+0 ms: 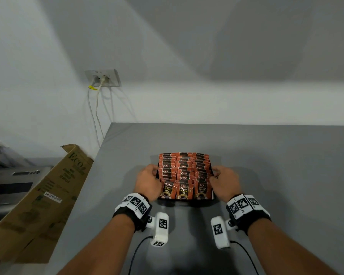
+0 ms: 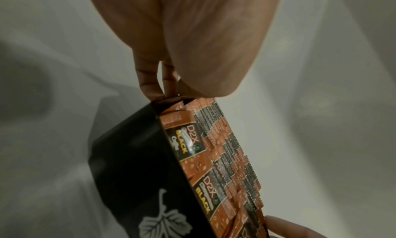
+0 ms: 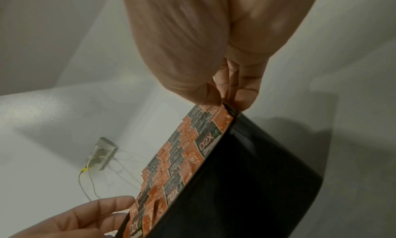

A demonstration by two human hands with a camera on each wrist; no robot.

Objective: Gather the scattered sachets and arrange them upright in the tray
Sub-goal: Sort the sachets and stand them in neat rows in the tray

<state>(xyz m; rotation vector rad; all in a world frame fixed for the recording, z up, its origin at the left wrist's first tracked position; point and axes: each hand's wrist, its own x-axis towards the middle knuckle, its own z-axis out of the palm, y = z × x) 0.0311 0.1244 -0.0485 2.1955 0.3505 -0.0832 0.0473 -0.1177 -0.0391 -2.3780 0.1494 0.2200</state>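
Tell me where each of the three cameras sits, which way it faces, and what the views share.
Head: on the head, looking forward and down at the tray of sachets on the table; both forearms, the left hand and the right hand show.
Left wrist: along the left hand toward the tray's left rim; its fingers pinch there.
Right wrist: along the right hand toward the right rim; the left hand's fingers show too.
Shared: every view shows tray and sachets.

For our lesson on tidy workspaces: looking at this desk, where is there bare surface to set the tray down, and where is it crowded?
Bare grey table lies beyond the tray toward the wall, to its right, and to its left up to the table's edge. It is crowded at the tray: sachets fill it, and the left hand and right hand grip its sides.
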